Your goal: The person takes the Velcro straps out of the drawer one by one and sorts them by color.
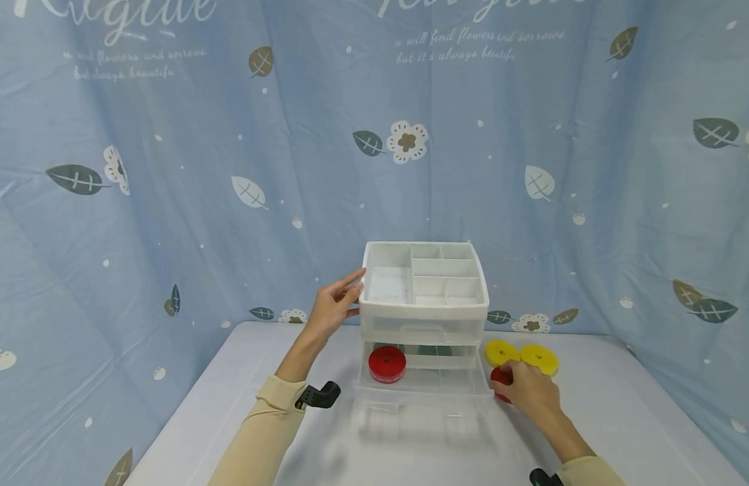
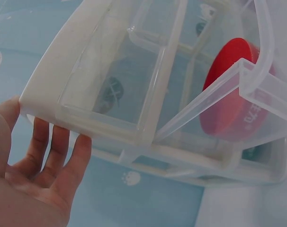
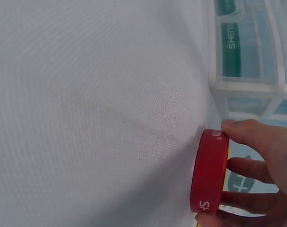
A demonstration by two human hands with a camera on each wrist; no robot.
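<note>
A white plastic drawer unit (image 1: 423, 324) with a divided top tray stands on the table, one clear drawer (image 1: 435, 385) pulled out toward me. Inside that drawer, at its left, lies a flat red roll (image 1: 387, 363) with white lettering round its side. My left hand (image 1: 333, 307) touches the unit's upper left side, thumb and fingertips at the edge in the left wrist view. To the right of the drawer, my right hand (image 1: 529, 390) pinches a second red roll (image 3: 210, 170) between thumb and fingers, low over the table beside the unit.
Two yellow rolls (image 1: 538, 359) lie on the white table (image 1: 617, 405) just beyond my right hand. Through the unit's clear wall a green roll (image 3: 231, 49) shows in the right wrist view. A blue patterned curtain (image 1: 313, 135) hangs behind the table.
</note>
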